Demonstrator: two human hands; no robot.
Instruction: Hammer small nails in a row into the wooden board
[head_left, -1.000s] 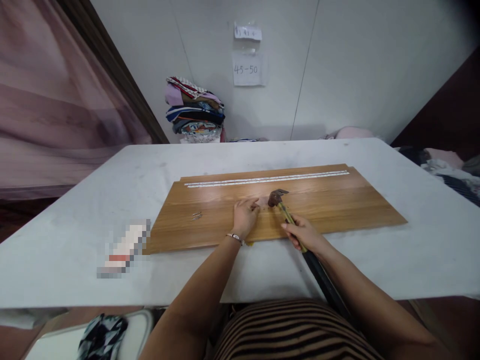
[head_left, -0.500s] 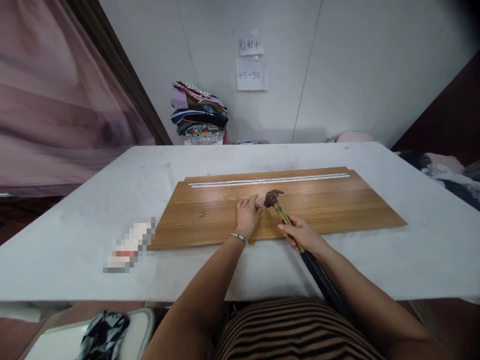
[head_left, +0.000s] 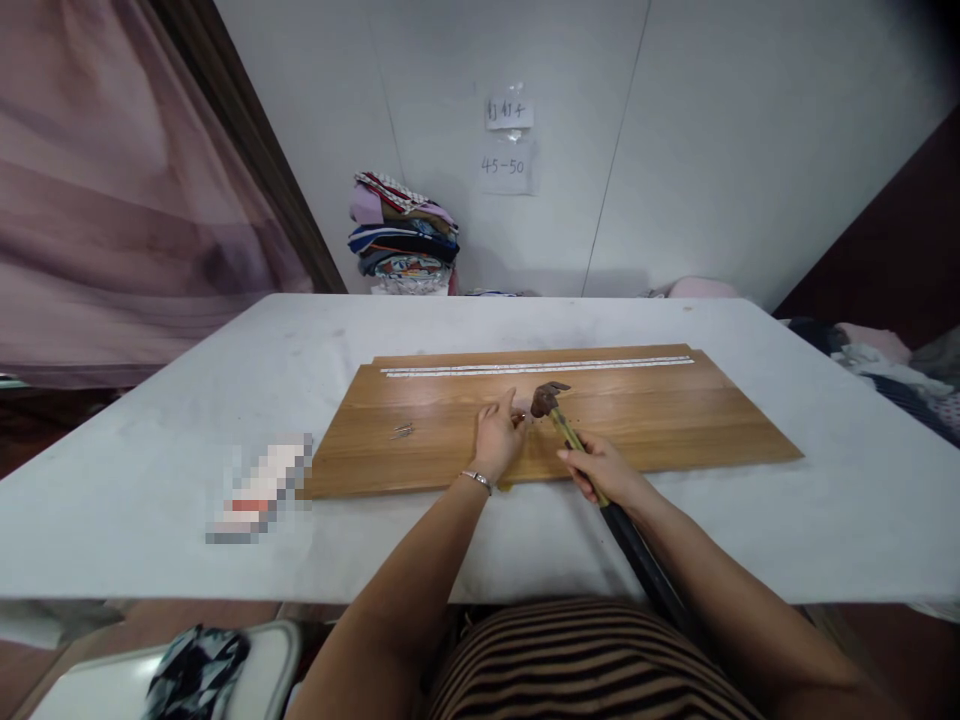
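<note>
A wooden board (head_left: 420, 450) lies on the white table, with several loose nails (head_left: 403, 431) on its left part. My left hand (head_left: 499, 435) rests at the middle of the board, its index finger raised and the other fingers curled; whatever they pinch is too small to make out. My right hand (head_left: 600, 468) is wrapped round the handle of a claw hammer (head_left: 566, 430). The hammer's rusty head is just right of my left fingertips, over the board. Small dark specks, perhaps nail heads, show near the head.
Two white strips (head_left: 540, 367) run along the board's far edge. A blurred pale object (head_left: 262, 490) lies on the table (head_left: 150, 460) at the left. Folded clothes (head_left: 405, 240) are stacked behind the table. A white stool (head_left: 277, 650) stands at lower left.
My left index finger has lifted and the fingers have shifted slightly at the hammer head. My right hand and the hammer have barely moved. The view has tilted a little.
</note>
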